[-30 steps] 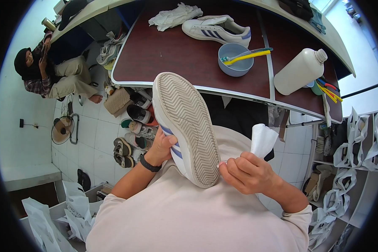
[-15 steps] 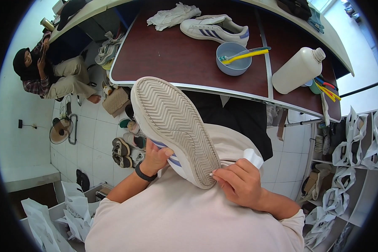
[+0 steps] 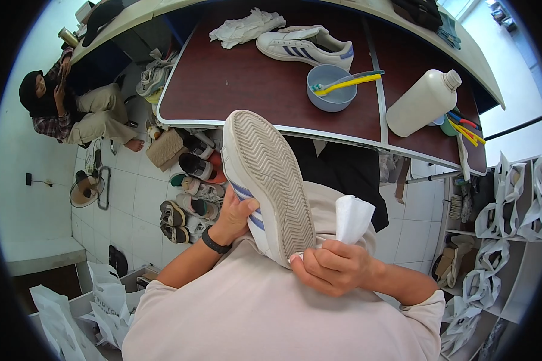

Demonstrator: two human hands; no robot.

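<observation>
A white sneaker [image 3: 270,180] with blue stripes is held up before my chest, its zigzag-patterned sole turned toward me and its toe pointing up. My left hand [image 3: 235,215] grips the upper along the striped side, thumb across the stripes. In my right hand [image 3: 333,265] a white tissue [image 3: 353,218] is pinched; its loose end sticks up above the fist. The fingertips, with a bit of the tissue, press against the sole's edge at the lower end. Matching it, another white sneaker [image 3: 307,47] lies on the table, beyond the bowl.
On the dark red table [image 3: 223,90] stand a blue-grey bowl [image 3: 331,99] with brushes, a white bottle [image 3: 420,105] and a crumpled white cloth [image 3: 247,27]. Shoes [image 3: 193,201] line the floor at left. A person [image 3: 72,102] sits at far left. Bags [image 3: 506,198] fill shelves at right.
The sneaker has shifted right and turned slightly more upright, with my left hand moving along. My right hand has moved left and down along the sole's edge; more of the tissue shows.
</observation>
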